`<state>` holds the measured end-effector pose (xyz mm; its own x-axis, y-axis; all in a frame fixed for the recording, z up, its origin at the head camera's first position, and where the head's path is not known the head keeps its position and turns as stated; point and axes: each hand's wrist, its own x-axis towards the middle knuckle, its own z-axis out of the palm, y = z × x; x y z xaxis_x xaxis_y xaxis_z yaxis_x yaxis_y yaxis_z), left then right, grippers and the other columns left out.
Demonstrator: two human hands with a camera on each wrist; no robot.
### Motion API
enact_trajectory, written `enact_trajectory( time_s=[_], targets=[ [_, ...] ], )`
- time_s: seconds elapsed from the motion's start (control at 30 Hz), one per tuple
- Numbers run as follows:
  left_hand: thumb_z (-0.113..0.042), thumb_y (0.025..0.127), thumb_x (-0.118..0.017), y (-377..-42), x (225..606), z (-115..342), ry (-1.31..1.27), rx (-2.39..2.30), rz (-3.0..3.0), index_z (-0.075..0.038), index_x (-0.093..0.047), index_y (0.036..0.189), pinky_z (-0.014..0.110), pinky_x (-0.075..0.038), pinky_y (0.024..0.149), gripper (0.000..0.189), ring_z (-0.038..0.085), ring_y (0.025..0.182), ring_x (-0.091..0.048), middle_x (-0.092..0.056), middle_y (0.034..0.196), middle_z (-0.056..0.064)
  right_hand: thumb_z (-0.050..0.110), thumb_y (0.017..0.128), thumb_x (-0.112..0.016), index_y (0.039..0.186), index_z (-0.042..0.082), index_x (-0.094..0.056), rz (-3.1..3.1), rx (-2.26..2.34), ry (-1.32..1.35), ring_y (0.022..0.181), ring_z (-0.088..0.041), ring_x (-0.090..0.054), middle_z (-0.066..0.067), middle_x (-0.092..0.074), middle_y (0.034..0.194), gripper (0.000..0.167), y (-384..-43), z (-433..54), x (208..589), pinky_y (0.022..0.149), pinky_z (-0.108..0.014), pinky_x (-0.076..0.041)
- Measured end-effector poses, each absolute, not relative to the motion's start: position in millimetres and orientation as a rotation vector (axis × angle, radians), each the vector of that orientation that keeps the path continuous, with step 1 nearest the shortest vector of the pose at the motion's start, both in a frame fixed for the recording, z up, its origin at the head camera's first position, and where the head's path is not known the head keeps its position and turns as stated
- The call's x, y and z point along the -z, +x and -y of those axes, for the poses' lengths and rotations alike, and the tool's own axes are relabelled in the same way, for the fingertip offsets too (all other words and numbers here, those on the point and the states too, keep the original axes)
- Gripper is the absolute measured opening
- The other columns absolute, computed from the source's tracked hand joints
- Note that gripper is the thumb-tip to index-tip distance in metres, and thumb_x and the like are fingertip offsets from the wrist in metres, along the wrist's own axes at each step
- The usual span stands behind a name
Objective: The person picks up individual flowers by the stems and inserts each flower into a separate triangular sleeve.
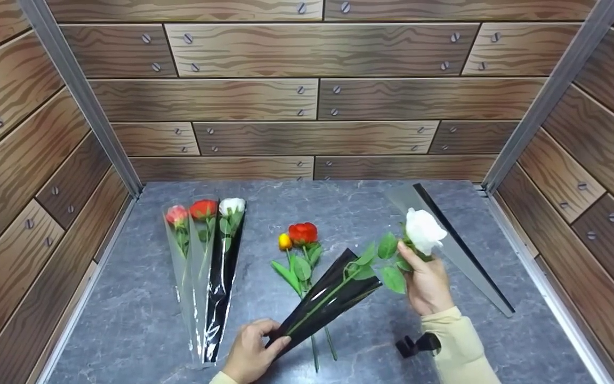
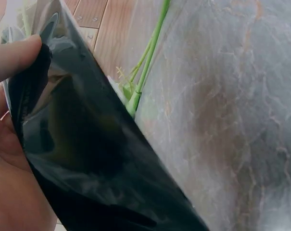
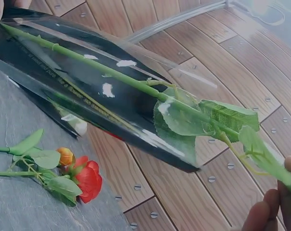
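Observation:
My left hand [image 1: 252, 349] pinches the narrow lower end of a flower sleeve [image 1: 339, 309], black at the back with a clear front. Slanting up to the right, the sleeve contains the long green stem [image 3: 107, 72] of a white rose [image 1: 424, 230]. The rose's bloom and upper leaves [image 1: 392, 280] stick out past the wide mouth. Just under the bloom, my right hand [image 1: 428, 282] grips the stem between thumb and fingers. In the left wrist view, the black sleeve [image 2: 97, 130] covers much of the hand, with the thumb pressed on its edge.
Three wrapped flowers lie at left: a pinkish-red rose [image 1: 177, 214], a red one [image 1: 203, 209] and a white one [image 1: 232, 206]. A red flower [image 1: 303, 233] and a yellow-orange tulip [image 1: 285, 241] lie mid-table, partly under the sleeve. Another flat sleeve [image 1: 467, 250] lies at right.

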<state>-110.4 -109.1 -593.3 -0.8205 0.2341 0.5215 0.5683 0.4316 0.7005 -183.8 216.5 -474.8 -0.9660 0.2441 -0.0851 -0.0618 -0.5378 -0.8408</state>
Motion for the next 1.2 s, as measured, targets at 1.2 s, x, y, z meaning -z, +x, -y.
enact_trajectory(
  time_s=[1.2],
  targets=[
    [-0.012,0.086,-0.071,-122.0,573.4,91.5,-0.717,1.502,2.241,-0.012,-0.066,0.089,0.019,-0.047,0.06,0.006,0.004,0.066,-0.059,-0.069,0.078,-0.006,-0.009,0.085,-0.057,0.147,0.002,-0.026,1.957,-2.55,0.255,0.118,-0.023,-0.049,-0.013,-0.038,0.142,0.071,-167.0,-217.2,454.7,0.094,-0.032,-0.044]
  ],
)
